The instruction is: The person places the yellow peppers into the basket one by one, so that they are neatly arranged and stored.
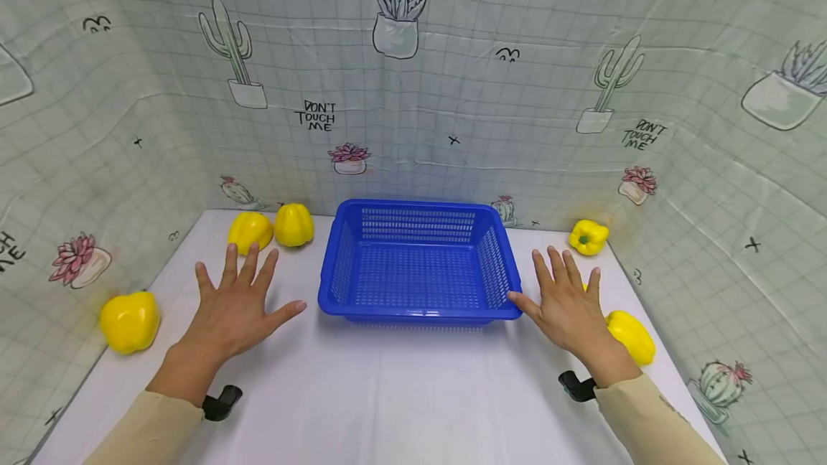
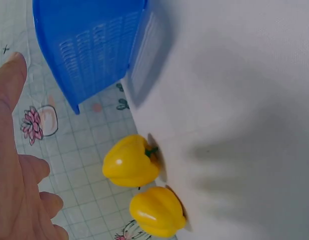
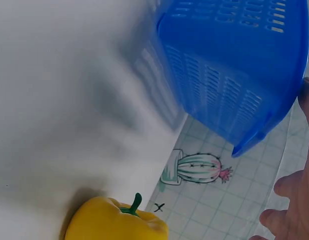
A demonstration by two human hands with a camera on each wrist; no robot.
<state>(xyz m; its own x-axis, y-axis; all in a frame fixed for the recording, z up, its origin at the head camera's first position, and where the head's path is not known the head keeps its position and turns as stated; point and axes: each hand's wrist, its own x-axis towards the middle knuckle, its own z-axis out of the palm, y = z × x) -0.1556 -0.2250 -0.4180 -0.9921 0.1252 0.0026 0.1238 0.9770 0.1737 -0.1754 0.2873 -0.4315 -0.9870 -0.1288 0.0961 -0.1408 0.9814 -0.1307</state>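
**Flat hands flank a blue basket among yellow peppers**

While both hands hover spread and holding nothing over the white table point(image 1: 400, 393), the blue basket point(image 1: 418, 264) sits between them at twelve o'clock. Fingers straight, the left hand point(image 1: 235, 307) lies just short of two yellow peppers point(image 1: 271, 227) at eleven o'clock; a third pepper point(image 1: 129, 321) rests at nine o'clock by the wall. With its thumb at the basket's near right corner, the right hand point(image 1: 568, 307) partly hides one pepper point(image 1: 629, 336) at three o'clock; another point(image 1: 588, 237) sits at one o'clock. On the cactus-printed backdrop point(image 1: 452, 92), "DON'T TOUCH ME" point(image 1: 316, 115) is written twice.
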